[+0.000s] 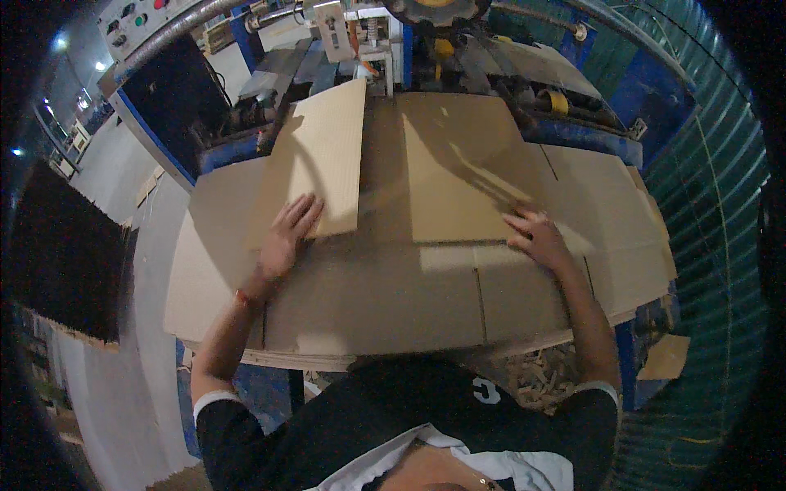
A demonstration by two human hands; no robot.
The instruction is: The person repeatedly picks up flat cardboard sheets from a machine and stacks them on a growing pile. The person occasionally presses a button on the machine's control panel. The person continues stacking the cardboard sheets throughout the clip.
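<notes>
A stack of flat brown cardboard carton blanks (372,299) lies in front of me, with slots cut in the top one. Over it, on the left, a corrugated cardboard panel (332,155) slants up toward the machine. My left hand (286,237) rests with outstretched fingers on its lower left part. Another cardboard panel (458,168) lies to the right, separated by a darker gap. At its lower right edge is my right hand (539,239), fingers apart and touching the cardboard. Whether both panels belong to one blank, I cannot tell.
Beyond the cardboard stands a blue-framed machine (573,147) with rollers and a metal head (332,33) above the left panel. A control panel with buttons (139,20) is at upper left. Green corrugated wall (704,245) runs along the right; cardboard scraps (540,380) lie below.
</notes>
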